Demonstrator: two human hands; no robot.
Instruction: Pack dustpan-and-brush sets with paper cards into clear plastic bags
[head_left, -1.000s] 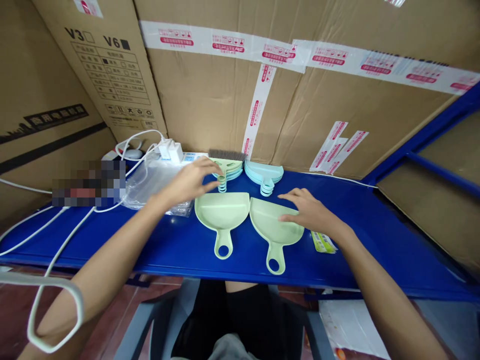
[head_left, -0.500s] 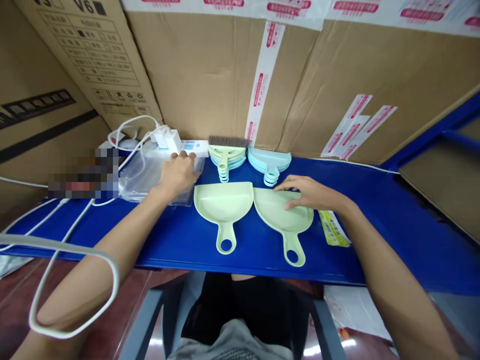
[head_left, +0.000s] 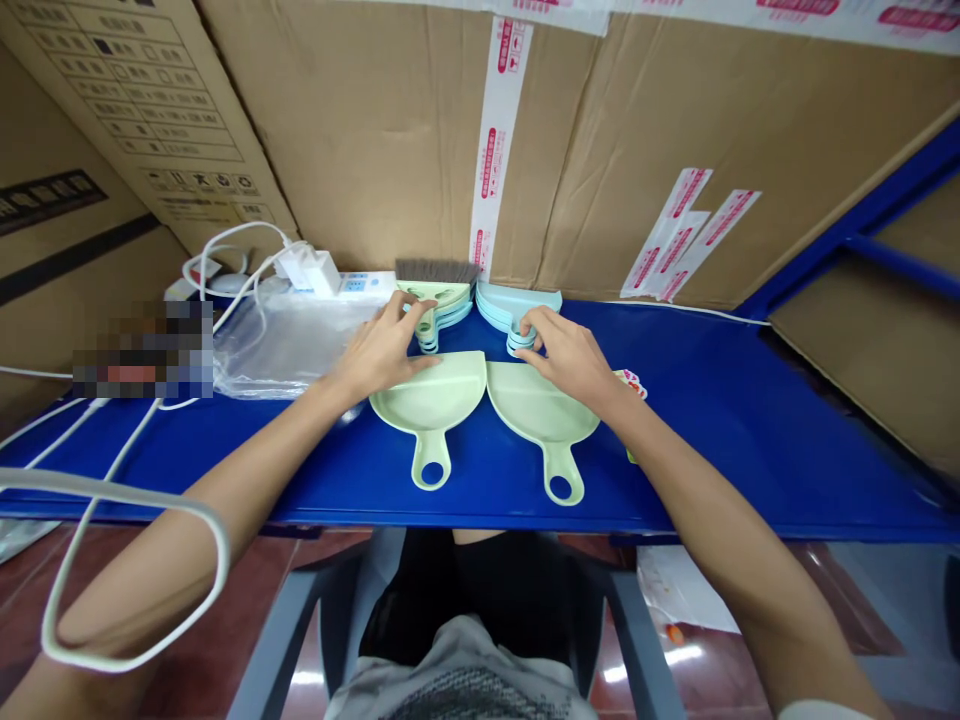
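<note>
- Head view: left hand (head_left: 379,345) at the far-left pile, fingers curled over a light-green plastic brush with grey bristles (head_left: 436,292), thumb apart and lower. Grip moderately wide; cannot tell whether it bears on the handle.
- Right hand (head_left: 574,350) at the stack of pale-blue half-round plastic dustpans (head_left: 517,298), thumb and forefinger narrowly spaced about the ringed handle ends. Firm hold or light touch: cannot tell.
- Brush lies uppermost on pale-blue plastic pieces (head_left: 454,317); bristles face far, probably so handles come nearer the sitter.
- Blue dustpans nested, likely to save room; handles point near, within easy reach.
- Near these, a left light-green half-round plastic dustpan (head_left: 427,400) and a right light-green half-round plastic dustpan (head_left: 534,400) lie flat, side by side, ringed handles near; apparently spread so each shows whole.
- Clear plastic bags (head_left: 289,345) lie left on the blue tabletop (head_left: 735,420), seemingly out of the hands' way.
</note>
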